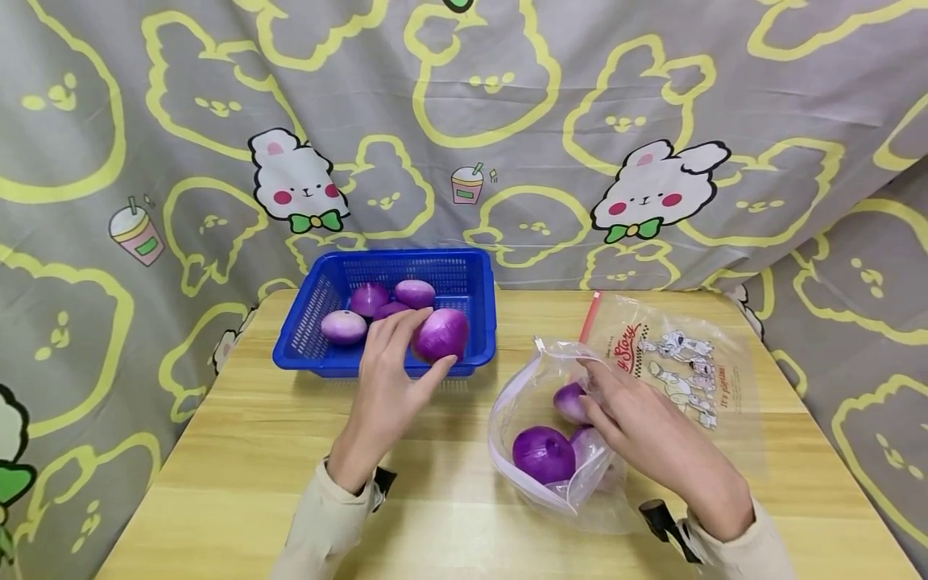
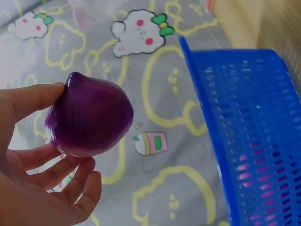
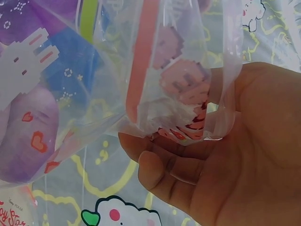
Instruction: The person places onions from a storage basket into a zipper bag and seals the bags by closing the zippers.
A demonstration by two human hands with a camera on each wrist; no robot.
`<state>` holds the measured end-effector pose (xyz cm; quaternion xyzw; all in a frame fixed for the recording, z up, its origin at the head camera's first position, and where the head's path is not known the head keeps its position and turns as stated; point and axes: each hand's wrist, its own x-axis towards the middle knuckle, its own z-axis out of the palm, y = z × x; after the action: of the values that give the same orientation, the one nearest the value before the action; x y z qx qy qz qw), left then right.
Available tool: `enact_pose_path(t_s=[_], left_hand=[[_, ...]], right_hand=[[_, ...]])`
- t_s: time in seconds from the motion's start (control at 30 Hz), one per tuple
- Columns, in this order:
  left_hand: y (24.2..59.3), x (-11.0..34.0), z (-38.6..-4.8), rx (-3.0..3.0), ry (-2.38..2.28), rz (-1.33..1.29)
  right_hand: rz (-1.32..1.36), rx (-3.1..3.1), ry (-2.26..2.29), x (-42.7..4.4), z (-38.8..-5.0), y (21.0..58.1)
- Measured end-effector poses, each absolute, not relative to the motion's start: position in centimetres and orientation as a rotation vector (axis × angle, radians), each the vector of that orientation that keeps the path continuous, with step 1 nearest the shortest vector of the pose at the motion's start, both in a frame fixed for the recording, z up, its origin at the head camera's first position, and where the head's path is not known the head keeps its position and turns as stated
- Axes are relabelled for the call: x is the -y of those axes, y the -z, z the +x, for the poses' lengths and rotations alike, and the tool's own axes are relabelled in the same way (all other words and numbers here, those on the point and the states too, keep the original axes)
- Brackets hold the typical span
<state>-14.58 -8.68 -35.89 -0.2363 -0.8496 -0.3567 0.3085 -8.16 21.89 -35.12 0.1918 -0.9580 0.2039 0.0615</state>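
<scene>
In the head view my left hand (image 1: 395, 379) pinches a purple onion (image 1: 441, 336) between thumb and fingers, above the front right part of the blue basket (image 1: 308, 362). The left wrist view shows this onion (image 2: 94, 115) in the fingertips of my hand (image 2: 47, 174), beside the basket wall (image 2: 211, 127). My right hand (image 1: 652, 427) grips the right edge of a clear zip bag (image 1: 507, 403), whose mouth stands apart. Inside the bag lie a large onion (image 1: 544, 455) and others partly covered. In the right wrist view curled fingers of my hand (image 3: 202, 165) hold the printed plastic (image 3: 183, 84).
Several onions (image 1: 344, 327) lie in the basket at the back left. A flat printed bag with a red zip strip (image 1: 714, 362) lies on the wooden table (image 1: 217, 483) at the back right. A patterned curtain (image 1: 449, 97) hangs behind the table.
</scene>
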Motion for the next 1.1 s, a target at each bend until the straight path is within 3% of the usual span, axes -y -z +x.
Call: enact_pose_path(t_s=[0.73,1.1], left_hand=[[34.5,4.9,-9.5,2.223,1.079,-0.985],[35.7,3.3,-8.8,2.241,0.983,-1.210]], right_hand=[[0.606,2.883,-0.596,-21.7,-8.3,35.2],[0.639,2.824,-0.573,-21.5,-8.2,35.4]])
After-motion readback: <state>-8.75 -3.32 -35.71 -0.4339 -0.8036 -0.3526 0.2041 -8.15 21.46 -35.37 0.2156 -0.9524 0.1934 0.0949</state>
